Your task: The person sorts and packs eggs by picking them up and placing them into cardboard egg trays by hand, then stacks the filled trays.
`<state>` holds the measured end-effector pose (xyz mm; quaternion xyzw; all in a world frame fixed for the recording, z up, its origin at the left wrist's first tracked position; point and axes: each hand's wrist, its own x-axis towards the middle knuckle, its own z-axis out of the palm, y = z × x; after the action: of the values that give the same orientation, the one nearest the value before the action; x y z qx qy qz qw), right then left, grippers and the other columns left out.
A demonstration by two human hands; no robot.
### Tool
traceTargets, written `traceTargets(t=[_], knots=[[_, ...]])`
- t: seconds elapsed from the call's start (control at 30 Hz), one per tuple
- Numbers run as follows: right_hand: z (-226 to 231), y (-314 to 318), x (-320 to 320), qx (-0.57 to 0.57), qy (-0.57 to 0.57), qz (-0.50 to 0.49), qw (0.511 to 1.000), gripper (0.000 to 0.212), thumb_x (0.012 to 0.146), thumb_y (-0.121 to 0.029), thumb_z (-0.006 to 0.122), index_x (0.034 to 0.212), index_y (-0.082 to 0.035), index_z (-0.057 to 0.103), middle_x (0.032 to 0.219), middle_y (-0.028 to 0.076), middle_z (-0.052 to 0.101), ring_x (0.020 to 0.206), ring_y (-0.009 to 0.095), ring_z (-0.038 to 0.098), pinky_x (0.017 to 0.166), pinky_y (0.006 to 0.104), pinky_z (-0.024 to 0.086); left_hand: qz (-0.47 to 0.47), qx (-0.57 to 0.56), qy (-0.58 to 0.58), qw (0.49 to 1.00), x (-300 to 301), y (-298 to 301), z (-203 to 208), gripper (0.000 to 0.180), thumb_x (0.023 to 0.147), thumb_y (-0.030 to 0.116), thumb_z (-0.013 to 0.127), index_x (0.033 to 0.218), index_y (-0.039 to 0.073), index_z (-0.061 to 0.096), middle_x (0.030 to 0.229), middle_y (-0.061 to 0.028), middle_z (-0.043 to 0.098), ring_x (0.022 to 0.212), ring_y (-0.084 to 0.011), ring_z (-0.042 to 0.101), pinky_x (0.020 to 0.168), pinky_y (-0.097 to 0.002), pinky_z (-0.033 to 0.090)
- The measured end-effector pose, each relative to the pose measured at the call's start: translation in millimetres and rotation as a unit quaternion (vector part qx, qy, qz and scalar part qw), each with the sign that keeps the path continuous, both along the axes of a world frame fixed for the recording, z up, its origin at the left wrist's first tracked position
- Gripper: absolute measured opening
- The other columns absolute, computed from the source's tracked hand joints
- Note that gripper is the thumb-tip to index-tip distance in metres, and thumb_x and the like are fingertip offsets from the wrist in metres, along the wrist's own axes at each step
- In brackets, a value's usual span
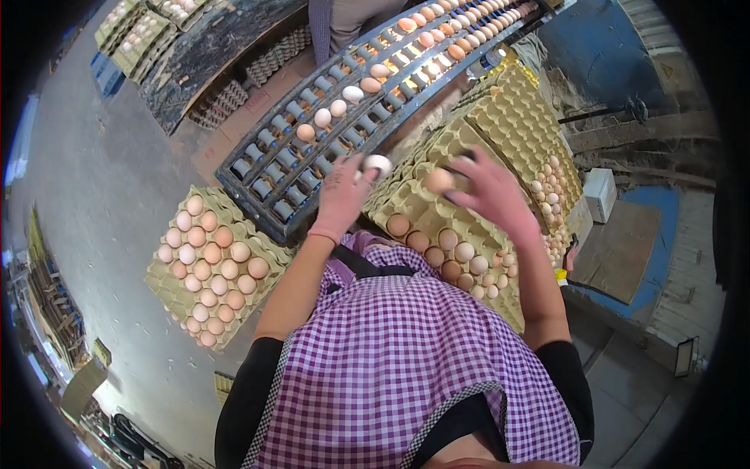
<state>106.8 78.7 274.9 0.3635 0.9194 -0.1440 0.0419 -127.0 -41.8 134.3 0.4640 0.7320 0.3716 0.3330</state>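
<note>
L hand (344, 195) is held curled, fingers closed round a pale egg (378, 164) at the near end of the roller conveyor (269, 176); the egg is pinched at the fingertips, prob. so the shell is not squeezed. R hand (492, 191) is cupped loosely round a tan egg (438, 180), fingers spread, approx. above the part-filled tray (406, 205) just below it. Trays are set close on either side of the hands, so reach from belt to tray is kept short.

Conveyor: dark frame w/ rows of blue-grey spools, eggs seated one per gap. Trays: moulded pulp, yellow-green, matte, dimpled cups w/ peaks between. A full tray stack (168, 289) sits to the L of the L hand; empty trays (508, 109) are stacked beyond the R hand. Eggs: smooth, oval, white to brown. Apron (391, 352): purple-white check cloth.
</note>
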Motion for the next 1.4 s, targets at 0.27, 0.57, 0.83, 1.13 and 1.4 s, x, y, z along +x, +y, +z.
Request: traceTargets(t=[0.27,0.57,0.83,1.13,1.4], knots=[[-203,105,-152,-0.109,-0.146,0.125,0.975,0.062,0.086,-0.056,0.067,0.14,-0.026,0.056,0.13,0.016,0.057,0.116,0.037,0.064,0.098,0.0473,0.05,0.132,-0.095,0.153,0.975,-18,22,-104,0.045,0.098,0.038,0.061,0.134,0.011,0.058,0.127,-0.019,0.054,0.117,-0.0394,0.058,0.09,-0.0492,0.052],[-244,151,-130,-0.016,-0.03,0.063,0.997,0.078,0.088,-0.056,0.066,0.148,-0.013,0.041,0.136,0.03,0.052,0.13,0.045,0.05,0.108,0.0471,0.042,0.03,-0.122,0.445,0.887,-38,14,-137,0.046,0.087,0.031,0.067,0.131,0.02,0.059,0.13,-0.0179,0.051,0.125,-0.0391,0.047,0.107,-0.0532,0.036],[-58,28,57,0.058,0.178,-0.1,0.977,0.05,0.09,-0.037,0.068,0.13,-0.008,0.057,0.114,0.016,0.065,0.113,0.031,0.063,0.096,0.0434,0.05,-0.254,0.107,0.172,0.946,6,-8,8,0.051,0.088,0.026,0.068,0.129,-0.002,0.055,0.135,-0.0219,0.053,0.133,-0.0437,0.042,0.116,-0.0547,0.028],[-115,-148,96,0.091,0.139,-0.209,0.964,0.039,0.09,-0.034,0.069,0.123,-0.015,0.062,0.112,0.007,0.067,0.118,0.025,0.059,0.111,0.0461,0.04,-0.438,0.135,0.026,0.888,36,-7,-3,0.053,0.08,0.013,0.077,0.129,0.001,0.061,0.127,-0.0146,0.065,0.124,-0.0361,0.058,0.115,-0.0463,0.039],[-47,-140,151,-0.184,0.65,-0.468,0.569,0.029,0.102,-0.017,0.049,0.114,0.003,0.067,0.112,0.006,0.069,0.103,0.015,0.064,0.093,0.0271,0.05,-0.201,0.019,-0.262,0.944,56,2,38,0.02,0.091,0.005,0.056,0.102,-0.004,0.07,0.106,-0.0093,0.066,0.097,-0.0174,0.064,0.085,-0.0312,0.052]])
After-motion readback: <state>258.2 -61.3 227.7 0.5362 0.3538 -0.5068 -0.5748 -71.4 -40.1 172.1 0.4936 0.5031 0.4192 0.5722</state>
